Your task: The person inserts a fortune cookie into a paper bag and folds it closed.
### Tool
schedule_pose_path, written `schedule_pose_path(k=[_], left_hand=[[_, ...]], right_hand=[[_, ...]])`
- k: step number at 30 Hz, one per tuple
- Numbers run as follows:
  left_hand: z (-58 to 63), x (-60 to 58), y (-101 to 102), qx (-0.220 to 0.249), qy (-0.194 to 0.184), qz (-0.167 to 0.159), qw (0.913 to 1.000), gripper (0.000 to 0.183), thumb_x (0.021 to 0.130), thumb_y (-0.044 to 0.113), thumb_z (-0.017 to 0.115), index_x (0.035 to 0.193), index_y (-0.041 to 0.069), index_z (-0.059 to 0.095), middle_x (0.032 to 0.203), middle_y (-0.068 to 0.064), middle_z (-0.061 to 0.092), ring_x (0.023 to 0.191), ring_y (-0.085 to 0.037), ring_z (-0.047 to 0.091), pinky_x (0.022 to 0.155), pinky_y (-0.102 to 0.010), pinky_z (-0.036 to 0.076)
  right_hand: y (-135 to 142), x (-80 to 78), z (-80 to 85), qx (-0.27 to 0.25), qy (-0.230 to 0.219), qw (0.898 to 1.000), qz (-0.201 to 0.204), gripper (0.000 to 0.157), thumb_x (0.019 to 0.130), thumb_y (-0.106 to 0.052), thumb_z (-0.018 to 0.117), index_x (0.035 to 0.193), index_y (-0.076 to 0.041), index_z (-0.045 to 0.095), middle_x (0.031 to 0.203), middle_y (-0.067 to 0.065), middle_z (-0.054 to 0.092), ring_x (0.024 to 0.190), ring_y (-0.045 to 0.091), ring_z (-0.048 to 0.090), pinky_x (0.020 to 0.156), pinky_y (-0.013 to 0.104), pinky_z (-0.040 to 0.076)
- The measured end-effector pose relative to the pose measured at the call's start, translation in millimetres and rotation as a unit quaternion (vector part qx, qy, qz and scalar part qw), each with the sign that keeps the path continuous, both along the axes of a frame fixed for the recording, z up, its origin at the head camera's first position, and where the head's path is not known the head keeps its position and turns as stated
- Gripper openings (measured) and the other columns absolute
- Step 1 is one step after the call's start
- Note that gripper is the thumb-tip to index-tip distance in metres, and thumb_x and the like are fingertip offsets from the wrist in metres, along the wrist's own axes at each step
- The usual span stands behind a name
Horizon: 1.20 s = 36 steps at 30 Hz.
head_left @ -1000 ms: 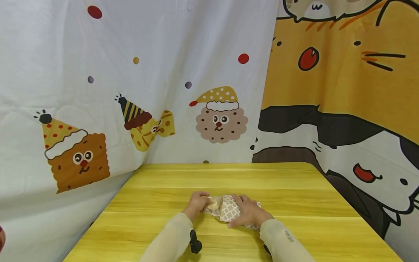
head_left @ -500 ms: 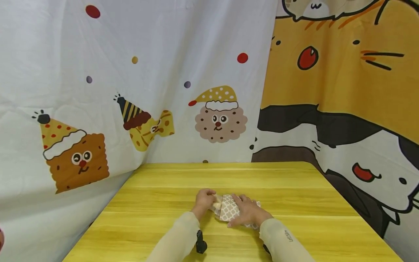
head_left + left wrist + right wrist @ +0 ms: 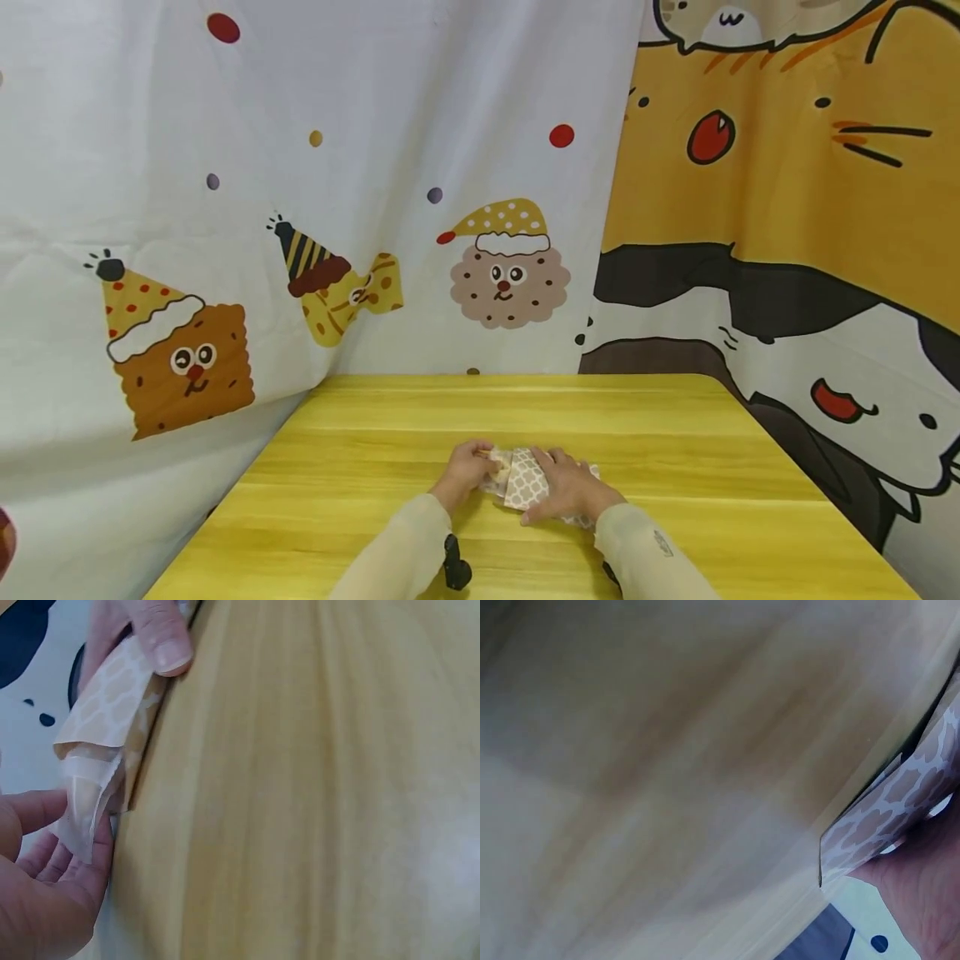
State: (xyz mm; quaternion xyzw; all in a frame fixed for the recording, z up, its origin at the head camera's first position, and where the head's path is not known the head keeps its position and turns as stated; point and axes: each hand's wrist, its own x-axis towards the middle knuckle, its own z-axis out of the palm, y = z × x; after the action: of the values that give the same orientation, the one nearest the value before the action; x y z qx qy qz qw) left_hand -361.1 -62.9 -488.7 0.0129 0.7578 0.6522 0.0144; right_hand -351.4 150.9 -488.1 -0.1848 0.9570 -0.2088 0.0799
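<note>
A flat paper bag (image 3: 525, 481) with a beige and white lattice pattern lies on the table. From its left mouth sticks a clear plastic packet (image 3: 500, 468) with something pale yellow inside; its contents are hard to make out. My left hand (image 3: 465, 471) holds the packet's outer end, thumb on one side and fingers on the other, as the left wrist view shows at the packet (image 3: 84, 802). Over the paper bag lies my right hand (image 3: 567, 485), gripping it with the thumb at the near edge and fingers across the top. The packet's inner part is hidden in the bag.
The wooden table (image 3: 360, 517) stretches around both hands. Behind it hangs a white cloth (image 3: 420, 100) with cartoon prints, and at the right an orange cartoon cloth (image 3: 765, 192). Black wrist straps (image 3: 455, 565) show below the sleeves.
My left hand has shifted right toward the paper bag, and less of the packet shows between hand and bag than one second ago. The right hand has stayed in place on the bag.
</note>
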Motion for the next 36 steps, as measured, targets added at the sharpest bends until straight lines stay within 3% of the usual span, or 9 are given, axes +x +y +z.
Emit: schedule_pose_path(k=[8,14,19,22,28,33,36], left_hand=[[1.1,2.5,10.4,-0.061,0.023,0.039,0.9971,0.029,0.083,-0.007,0.071,0.111,-0.006,0.065,0.083,-0.009,0.061,0.067,-0.018,0.057,0.057,-0.028,0.050],[0.3,7.7,15.2,-0.071,0.048,-0.008,0.9963,0.030,0.084,-0.005,0.072,0.112,-0.007,0.063,0.086,-0.009,0.060,0.071,-0.019,0.058,0.061,-0.029,0.052],[-1.9,10.9,10.7,-0.086,0.035,0.004,0.9956,0.034,0.086,0.003,0.073,0.117,-0.006,0.062,0.085,-0.007,0.060,0.068,-0.016,0.056,0.057,-0.027,0.049],[-0.7,13.0,10.0,-0.068,0.017,0.005,0.9975,0.035,0.084,-0.001,0.071,0.117,-0.007,0.062,0.081,-0.007,0.060,0.061,-0.013,0.052,0.053,-0.025,0.044],[3.6,17.3,19.9,-0.008,-0.005,-0.044,0.9990,0.041,0.082,-0.007,0.071,0.121,-0.008,0.059,0.081,-0.008,0.062,0.056,-0.012,0.052,0.052,-0.025,0.044],[1.0,17.6,22.7,-0.018,0.003,-0.014,0.9997,0.036,0.081,-0.012,0.070,0.115,-0.008,0.061,0.079,-0.008,0.062,0.056,-0.013,0.053,0.052,-0.025,0.046],[0.2,16.4,21.8,-0.017,0.004,-0.004,0.9998,0.035,0.081,-0.014,0.070,0.115,-0.008,0.061,0.078,-0.008,0.061,0.055,-0.012,0.052,0.051,-0.024,0.046]], right_hand=[[1.3,2.2,0.3,0.007,0.021,1.000,0.000,0.127,0.062,-0.076,0.077,0.158,-0.013,0.025,0.152,0.025,0.032,0.137,0.048,0.033,0.108,0.070,0.017],[-0.1,3.6,-0.3,-0.005,0.027,1.000,0.002,0.126,0.062,-0.074,0.079,0.158,-0.013,0.024,0.151,0.026,0.032,0.136,0.048,0.035,0.109,0.068,0.019],[-1.5,3.6,-1.1,-0.005,0.030,1.000,0.002,0.126,0.063,-0.074,0.079,0.158,-0.013,0.024,0.150,0.025,0.033,0.135,0.048,0.035,0.110,0.067,0.020],[-1.7,3.0,-1.8,-0.005,0.029,1.000,0.002,0.126,0.063,-0.074,0.079,0.159,-0.014,0.024,0.150,0.024,0.033,0.136,0.047,0.035,0.110,0.066,0.021],[1.5,2.1,-0.9,-0.007,0.030,1.000,0.004,0.125,0.064,-0.074,0.078,0.159,-0.014,0.023,0.149,0.024,0.034,0.134,0.048,0.037,0.108,0.068,0.022],[11.1,3.8,4.8,-0.010,0.024,0.999,0.021,0.130,0.062,-0.074,0.079,0.159,-0.010,0.020,0.153,0.029,0.026,0.140,0.050,0.026,0.106,0.075,0.009],[19.2,5.9,10.8,0.006,0.006,1.000,0.012,0.134,0.059,-0.072,0.082,0.158,-0.008,0.019,0.155,0.031,0.021,0.143,0.049,0.019,0.104,0.077,0.005]])
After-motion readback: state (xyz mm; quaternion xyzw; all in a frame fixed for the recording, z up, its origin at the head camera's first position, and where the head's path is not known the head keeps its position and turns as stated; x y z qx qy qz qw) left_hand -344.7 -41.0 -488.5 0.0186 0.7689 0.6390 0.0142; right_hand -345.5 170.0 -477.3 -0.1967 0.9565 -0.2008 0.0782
